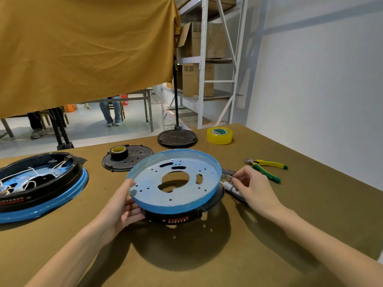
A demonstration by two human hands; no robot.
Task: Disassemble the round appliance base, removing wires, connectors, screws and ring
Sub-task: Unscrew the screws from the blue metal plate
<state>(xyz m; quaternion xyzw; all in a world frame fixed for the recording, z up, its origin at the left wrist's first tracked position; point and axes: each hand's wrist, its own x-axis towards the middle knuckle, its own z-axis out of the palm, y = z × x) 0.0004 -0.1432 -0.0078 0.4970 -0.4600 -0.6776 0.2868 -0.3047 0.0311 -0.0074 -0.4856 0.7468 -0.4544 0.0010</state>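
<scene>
Base tilted, gripped by left hand; right hand apparently pinching wires; ring removal pending.

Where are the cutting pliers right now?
In the head view, the pliers lie on the table at right, just beyond the right hand, nearer than the yellow tape roll.

**Own body, head view: hands and forearms**

Both of my forearms are in shot, bare from the lower frame edge to the wrist; no sleeve or cuff shows on either. My left hand wears no glove, ring, watch or band. My right hand likewise: no glove, no jewellery, no strap at the wrist. Fingers bare; nails too small to judge. No tape, marks or bandage visible.
</scene>
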